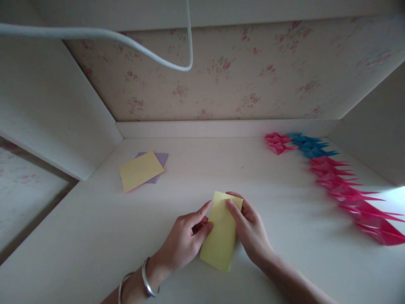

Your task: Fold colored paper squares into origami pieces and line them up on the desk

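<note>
A yellow sheet of paper (220, 236), a narrow upright rectangle that looks folded, is held just above the white table between my two hands. My right hand (251, 228) grips its upper right corner, thumb on top and fingers behind. On the left edge, my left hand (186, 238) pinches the sheet with the thumb in front; its index finger points up along the edge, and the other fingers are partly hidden. Two silver bangles (147, 276) circle the left wrist.
Yellow paper (141, 169) lies over purple paper (162, 158) at the back left. Along the right side stand several folded pink paper figures (344, 192) and blue ones (310, 145), with more pink ones (278, 142) behind. A white cable (152, 55) hangs in front of the floral wall.
</note>
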Available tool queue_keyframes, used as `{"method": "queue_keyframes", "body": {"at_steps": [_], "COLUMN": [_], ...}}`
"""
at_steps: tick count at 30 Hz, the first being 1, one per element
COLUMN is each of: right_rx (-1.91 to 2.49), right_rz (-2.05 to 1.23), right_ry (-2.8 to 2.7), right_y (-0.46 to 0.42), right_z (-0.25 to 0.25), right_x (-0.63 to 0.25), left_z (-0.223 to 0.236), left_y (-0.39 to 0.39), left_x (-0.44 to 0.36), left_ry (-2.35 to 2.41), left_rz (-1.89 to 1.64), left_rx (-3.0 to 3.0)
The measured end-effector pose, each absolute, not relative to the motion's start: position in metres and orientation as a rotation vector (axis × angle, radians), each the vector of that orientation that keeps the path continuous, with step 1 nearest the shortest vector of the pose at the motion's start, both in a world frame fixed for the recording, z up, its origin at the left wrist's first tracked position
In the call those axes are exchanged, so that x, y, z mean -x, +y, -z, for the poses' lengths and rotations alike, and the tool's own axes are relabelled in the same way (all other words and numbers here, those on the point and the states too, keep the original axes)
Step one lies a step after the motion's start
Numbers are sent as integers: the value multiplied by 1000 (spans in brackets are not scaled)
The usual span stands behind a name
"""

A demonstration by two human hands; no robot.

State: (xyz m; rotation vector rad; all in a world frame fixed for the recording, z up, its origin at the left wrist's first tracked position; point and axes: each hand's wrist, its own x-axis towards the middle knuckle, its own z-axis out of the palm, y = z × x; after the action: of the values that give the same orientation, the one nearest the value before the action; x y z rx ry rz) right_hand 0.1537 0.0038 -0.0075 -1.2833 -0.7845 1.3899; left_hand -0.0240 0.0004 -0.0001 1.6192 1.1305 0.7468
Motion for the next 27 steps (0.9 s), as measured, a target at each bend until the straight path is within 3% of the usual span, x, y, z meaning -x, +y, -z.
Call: {"method": "queue_keyframes", "body": {"at_steps": [27], "right_rx": [1272], "right_rz": [-1427], "right_ry": [-741], "right_y": [4], "right_z": [8], "right_x": [-152], "left_z": [-5], "left_y": [0], "left_x": [24], "left_ry": [1059], "left_rz": [-739], "left_rx": [-1531]}}
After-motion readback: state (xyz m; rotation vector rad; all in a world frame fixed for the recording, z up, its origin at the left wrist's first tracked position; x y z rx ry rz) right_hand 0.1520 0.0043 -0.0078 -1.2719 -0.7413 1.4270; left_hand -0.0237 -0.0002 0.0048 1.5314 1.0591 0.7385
